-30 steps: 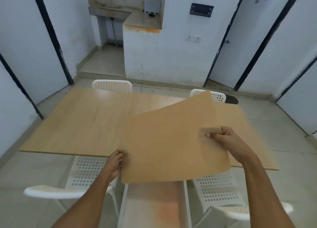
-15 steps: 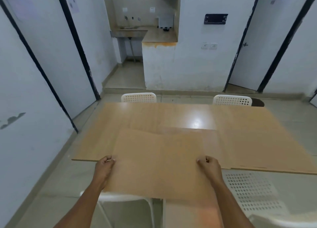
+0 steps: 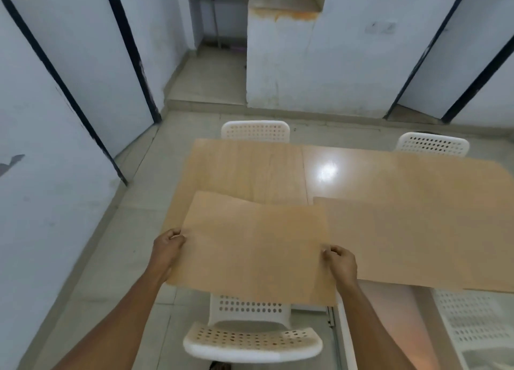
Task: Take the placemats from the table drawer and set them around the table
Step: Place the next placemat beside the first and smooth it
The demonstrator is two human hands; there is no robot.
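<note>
The person holds a tan placemat (image 3: pixel 256 247) between both hands. The left hand (image 3: pixel 167 248) pinches its left edge and the right hand (image 3: pixel 340 262) pinches its right edge, so the hands are far apart. The mat hangs over the near left corner of the table (image 3: pixel 347 174), above a white chair (image 3: pixel 251 342). Another placemat (image 3: pixel 417 238) lies flat on the table, to the right.

Glossy wooden table (image 3: pixel 328 172) under tan placemats (image 3: pixel 411 238), edges overlapping.
</note>
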